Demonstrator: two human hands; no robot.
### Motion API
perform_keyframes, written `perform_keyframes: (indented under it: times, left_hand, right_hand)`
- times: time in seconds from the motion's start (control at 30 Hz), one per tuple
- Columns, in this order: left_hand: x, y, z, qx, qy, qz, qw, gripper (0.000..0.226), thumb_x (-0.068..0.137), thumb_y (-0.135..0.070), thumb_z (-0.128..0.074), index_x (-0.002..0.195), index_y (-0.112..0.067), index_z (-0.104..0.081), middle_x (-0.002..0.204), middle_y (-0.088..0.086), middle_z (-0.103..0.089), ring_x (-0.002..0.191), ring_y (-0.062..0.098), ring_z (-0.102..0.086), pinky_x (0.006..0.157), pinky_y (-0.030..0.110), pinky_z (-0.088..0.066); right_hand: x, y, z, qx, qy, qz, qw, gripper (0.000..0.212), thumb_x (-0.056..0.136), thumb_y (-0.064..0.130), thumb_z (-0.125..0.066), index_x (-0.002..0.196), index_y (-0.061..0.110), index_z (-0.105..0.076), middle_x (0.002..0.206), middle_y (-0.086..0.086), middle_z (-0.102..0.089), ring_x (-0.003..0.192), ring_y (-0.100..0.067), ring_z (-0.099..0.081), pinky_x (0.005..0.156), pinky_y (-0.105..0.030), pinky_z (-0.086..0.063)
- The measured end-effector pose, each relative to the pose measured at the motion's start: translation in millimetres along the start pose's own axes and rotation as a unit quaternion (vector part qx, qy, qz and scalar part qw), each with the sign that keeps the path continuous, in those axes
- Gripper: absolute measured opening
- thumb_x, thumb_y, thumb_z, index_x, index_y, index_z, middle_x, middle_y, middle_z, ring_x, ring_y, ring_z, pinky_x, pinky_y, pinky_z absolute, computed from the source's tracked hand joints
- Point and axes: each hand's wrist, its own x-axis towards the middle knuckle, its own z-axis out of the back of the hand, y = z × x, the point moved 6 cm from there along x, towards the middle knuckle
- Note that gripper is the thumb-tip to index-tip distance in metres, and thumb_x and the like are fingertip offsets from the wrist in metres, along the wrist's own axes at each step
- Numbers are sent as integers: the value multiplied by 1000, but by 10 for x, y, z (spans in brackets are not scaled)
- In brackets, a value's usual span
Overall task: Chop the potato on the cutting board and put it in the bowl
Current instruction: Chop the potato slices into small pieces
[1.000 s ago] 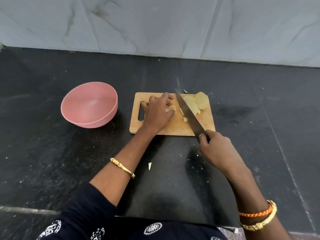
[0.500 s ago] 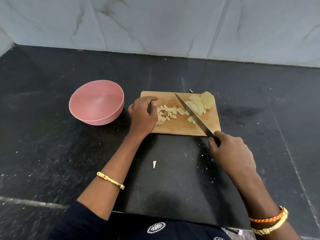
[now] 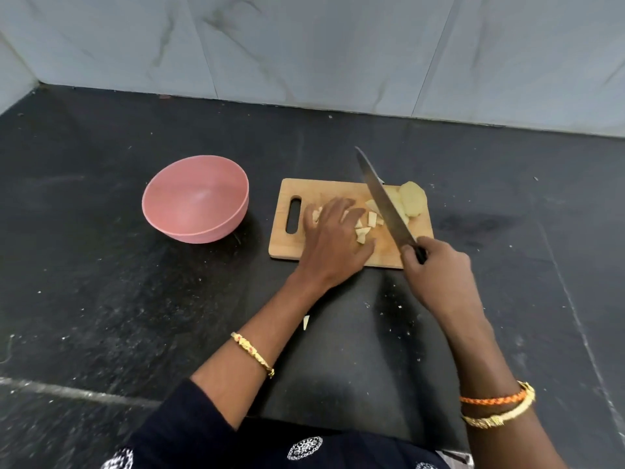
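A wooden cutting board (image 3: pixel 294 247) lies on the black counter. Small potato cubes (image 3: pixel 367 226) sit in its middle, and uncut potato slices (image 3: pixel 411 199) lie at its far right corner. My left hand (image 3: pixel 333 240) is spread over the cubes with curved fingers, covering several of them. My right hand (image 3: pixel 436 275) grips the handle of a long knife (image 3: pixel 384 204), whose blade points away over the board between cubes and slices. An empty pink bowl (image 3: pixel 196 199) stands left of the board.
One stray potato piece (image 3: pixel 306 322) lies on the counter near my left forearm. A tiled wall (image 3: pixel 304 49) rises behind the counter. The counter's front edge runs just below my arms.
My left hand moved from the board's left edge onto the potato cubes. The knife blade lifted and swung to point farther away.
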Motion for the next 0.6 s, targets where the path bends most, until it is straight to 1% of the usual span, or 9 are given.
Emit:
perform_keyframes:
  times: [0.1, 0.17, 0.23, 0.37, 0.43, 0.53, 0.6]
  left_hand:
    - [143, -155, -151, 7, 27, -60, 998, 32, 82, -33, -62, 109, -16, -64, 119, 4, -58, 120, 23, -48, 105, 47, -16]
    - [235, -215, -238, 17, 44, -84, 995, 23, 86, -29, -58, 103, -16, -65, 113, 3, -60, 113, 22, -52, 102, 45, -18]
    - [307, -247, -282, 28, 47, -97, 994, 17, 88, -26, -54, 96, -16, -65, 106, 3, -61, 106, 22, -55, 96, 42, -20]
    - [351, -191, -264, 67, 37, -115, 990, 14, 88, -20, -54, 90, -12, -65, 98, 6, -62, 97, 24, -57, 89, 41, -25]
    - [359, -102, -190, 81, 34, -114, 990, 14, 88, -18, -54, 90, -10, -65, 98, 8, -62, 96, 26, -56, 89, 41, -25]
    - [353, 54, -79, 88, 46, -107, 989, 17, 91, -20, -51, 95, -11, -65, 102, 5, -61, 104, 23, -52, 95, 40, -21]
    - [344, 111, 5, 62, 46, -96, 992, 15, 89, -21, -56, 94, -14, -68, 102, 3, -61, 106, 22, -51, 95, 38, -19]
  right_hand:
    - [-13, -103, 162, 11, -30, -5, 999, 26, 92, 28, -49, 72, 12, -56, 64, -9, -56, 66, -32, -54, 56, -35, -40]
    - [-37, -125, 197, 21, -42, -5, 999, 30, 92, 27, -49, 65, 13, -49, 58, -7, -53, 59, -28, -50, 52, -35, -36]
    - [-51, -138, 194, 28, -47, -7, 999, 33, 91, 27, -50, 63, 12, -45, 56, -7, -50, 55, -26, -47, 50, -32, -38]
    - [-45, -128, 141, 43, -37, -11, 998, 30, 92, 28, -50, 70, 8, -51, 57, -7, -49, 53, -24, -46, 51, -31, -40]
    - [-40, -120, 128, 50, -33, -11, 998, 30, 92, 27, -50, 69, 8, -51, 57, -7, -50, 51, -22, -45, 50, -31, -40]
    - [-47, -118, 105, 58, -24, -8, 998, 32, 93, 26, -50, 64, 11, -49, 57, -6, -51, 50, -21, -45, 49, -30, -39]
    - [-53, -123, 81, 60, -20, -8, 998, 33, 93, 27, -50, 63, 12, -49, 58, -6, -52, 51, -21, -47, 50, -30, -40]
